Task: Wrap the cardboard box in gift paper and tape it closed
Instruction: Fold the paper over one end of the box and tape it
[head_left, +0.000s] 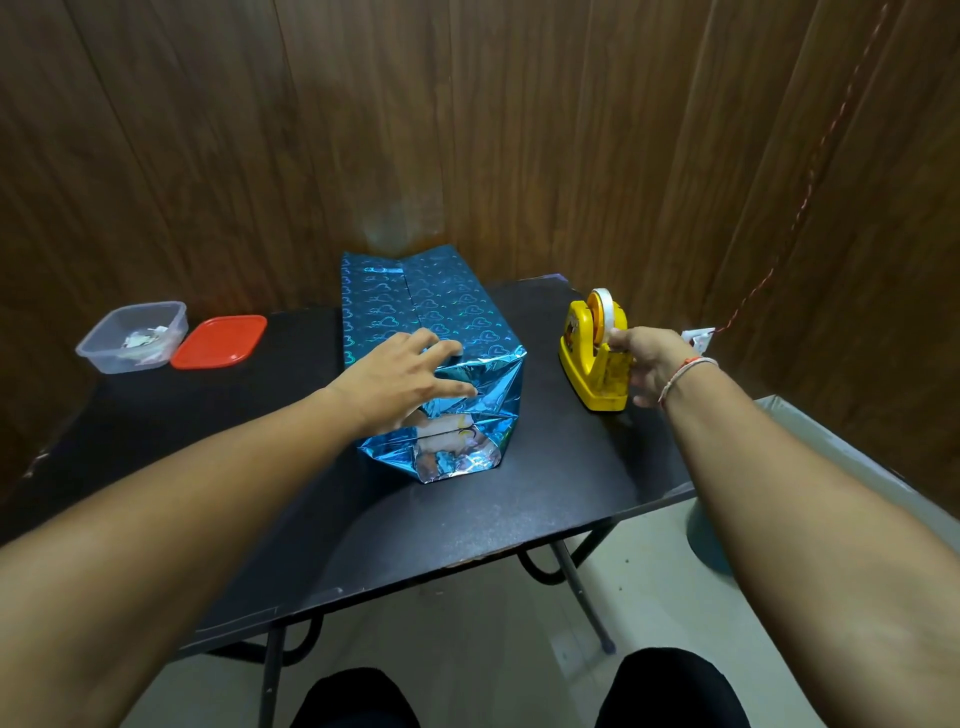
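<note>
Left hand (410, 376) lies spread, fingers straight, pressing the folded blue gift paper (441, 312) down at the near end of the box (457, 441) in the middle of the black table (467, 525), while the right hand (649, 364) reaches to the yellow tape dispenser (592, 358) just right of the box, fingertips pinching at the tape by the roll. Over on the left sit a clear plastic tub (132, 338) and its red lid (221, 341), side by side.
</note>
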